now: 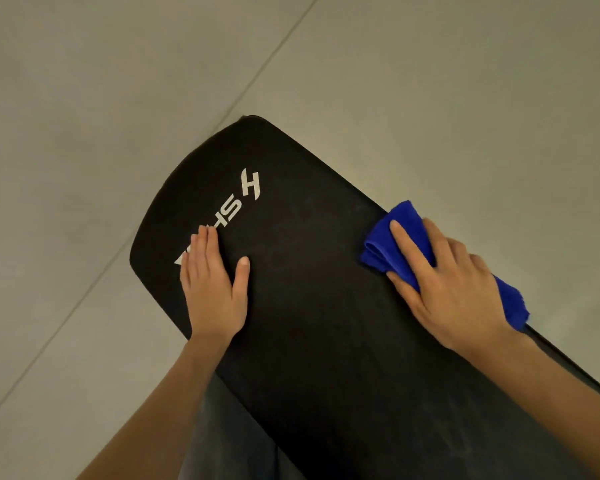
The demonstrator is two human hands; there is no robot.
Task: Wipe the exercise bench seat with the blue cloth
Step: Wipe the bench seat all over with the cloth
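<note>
Nearly straight, fingers (405, 244) of the right hand (454, 285) press a crumpled bright-blue cloth (378, 244) against the right edge of a black padded exercise bench seat (326, 306). Across the pad, the left hand (213, 292) lies flat, palm down, holding nothing, partly covering white lettering (246, 192). Pale grey floor tiles (84, 133) surround the bench.

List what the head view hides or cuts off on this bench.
- Head view, the bench seat: near end cut off by the bottom and right edges; any frame is hidden beneath the pad.
- The blue cloth: its middle lies under the right hand, so its folds are unclear.
- The white lettering: partly covered by the left hand.
</note>
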